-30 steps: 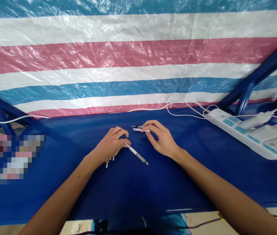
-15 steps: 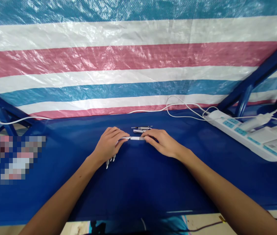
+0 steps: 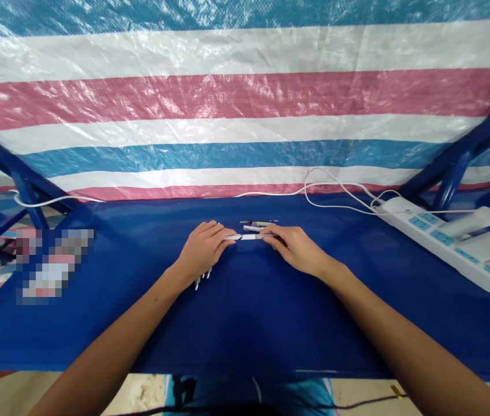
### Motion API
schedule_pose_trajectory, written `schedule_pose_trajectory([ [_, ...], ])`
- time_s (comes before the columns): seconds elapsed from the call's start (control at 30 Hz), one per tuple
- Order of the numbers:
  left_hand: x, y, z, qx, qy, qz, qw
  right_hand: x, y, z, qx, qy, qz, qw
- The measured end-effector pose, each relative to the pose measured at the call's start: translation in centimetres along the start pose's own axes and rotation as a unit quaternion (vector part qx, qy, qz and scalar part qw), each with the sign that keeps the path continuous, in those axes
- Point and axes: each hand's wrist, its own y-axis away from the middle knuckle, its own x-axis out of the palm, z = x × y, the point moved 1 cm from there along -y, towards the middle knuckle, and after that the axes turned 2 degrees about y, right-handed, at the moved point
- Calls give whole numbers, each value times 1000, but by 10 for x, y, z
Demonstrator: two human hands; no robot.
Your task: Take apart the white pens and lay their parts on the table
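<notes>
Being clamped from both ends, a white pen (image 3: 245, 237) is being held crosswise by the fingers of the left hand (image 3: 204, 251) and the right hand (image 3: 297, 249); whether it is clear of the blue table (image 3: 245, 323) cannot be told. Two more pens (image 3: 256, 226) are being kept just beyond it, small silver tips (image 3: 203, 278) are being shown beneath the left hand, and a white power strip (image 3: 440, 245) is being reached by white cables (image 3: 340, 190).
</notes>
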Motion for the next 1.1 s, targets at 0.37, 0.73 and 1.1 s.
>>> schedule_pose_trajectory([
  [0.37,-3,-3,-5,15,-17,-30,999,-1,0,-3,-8,-5,77,997],
  [0.73,-1,1,-4,-6,4,-5,1000,2,0,-5,-7,-1,37,999],
  [1.1,-6,-4,-10,47,-5,-74,996,-7,1,5,19,-34,119,992],
])
